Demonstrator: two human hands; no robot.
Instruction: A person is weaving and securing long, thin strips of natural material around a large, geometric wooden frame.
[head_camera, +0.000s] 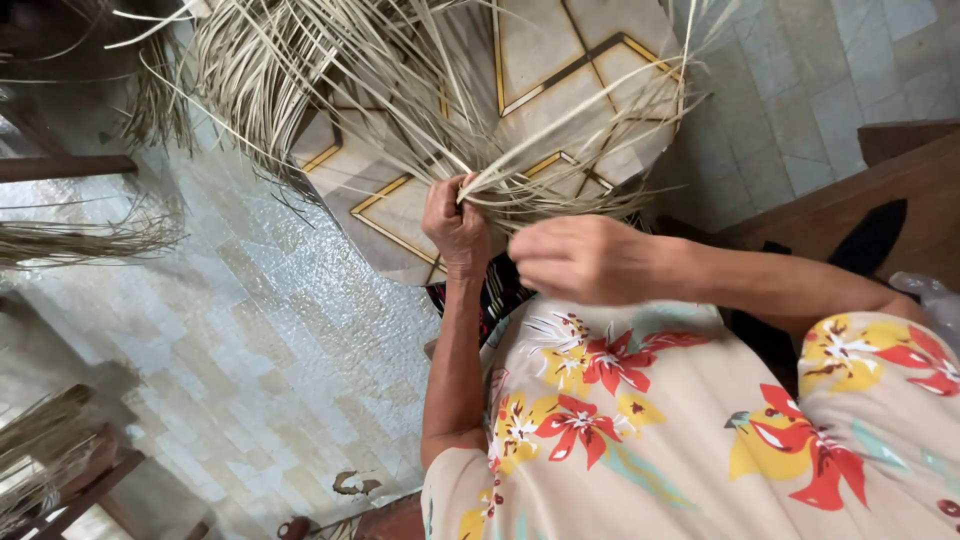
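Head view: I'm watching a person weaving dried straw strips (420, 90) into a woven edge (560, 205) held just above the lap. Left hand (455, 225) is closing tight on a gathered bunch of strips, thumb on top, pinning them at the edge. Right hand (580, 260) is curling narrow, fingertips pinching at the edge just beside the left; I can't tell exactly which strip it's holding, the knuckles are hiding it. Loose ends are fanning up and out over the patterned floor tile (560, 60).

My read on doing this step well:
- left is acting as the clamp, so I'd be keeping it right at the crossing point, not sliding up the strips
- right is working one strip at a time, pulling along the strip's length, since dry straw probably splits if bent sharply
- tension is looking even across the fan; I'd be holding that, or the edge may gap

More straw bundles (80, 240) are lying well apart at left.
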